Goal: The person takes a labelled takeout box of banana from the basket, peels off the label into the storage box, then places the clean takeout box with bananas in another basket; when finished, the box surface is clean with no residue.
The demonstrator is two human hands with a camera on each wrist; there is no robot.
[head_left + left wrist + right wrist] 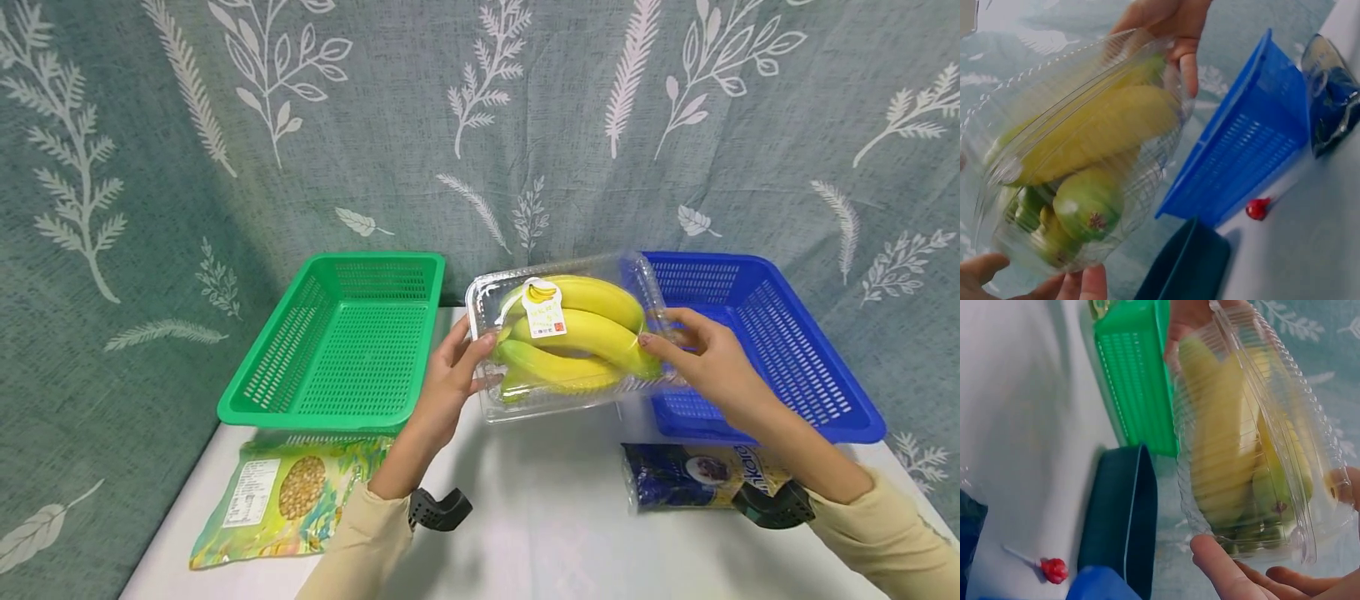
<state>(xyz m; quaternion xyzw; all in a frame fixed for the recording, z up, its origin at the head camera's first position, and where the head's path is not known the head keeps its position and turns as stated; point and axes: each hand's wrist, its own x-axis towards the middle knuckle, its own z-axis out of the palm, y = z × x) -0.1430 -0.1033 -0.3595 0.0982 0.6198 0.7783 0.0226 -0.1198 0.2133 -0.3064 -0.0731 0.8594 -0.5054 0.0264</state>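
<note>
A clear plastic clamshell box of bananas (pixel 570 333) with a white banana label is held up, slightly tilted, over the middle of the table. My left hand (pixel 444 387) grips its left end, thumb on the front face and fingers at the edge and behind. At the opposite end my right hand (pixel 716 367) grips it the same way, thumb near the banana tips. Through the box wall in the left wrist view, a green banana end (pixel 1088 203) shows near the left fingertips (pixel 1092 284).
A green basket (pixel 431 333) stands at the left and a blue basket (pixel 832 350) at the right. A dark teal bin (pixel 1113 519) and a red lollipop (pixel 1054 570) show in the wrist views. Nearer lie a green-yellow bag (pixel 300 492) and a dark blue packet (pixel 667 475).
</note>
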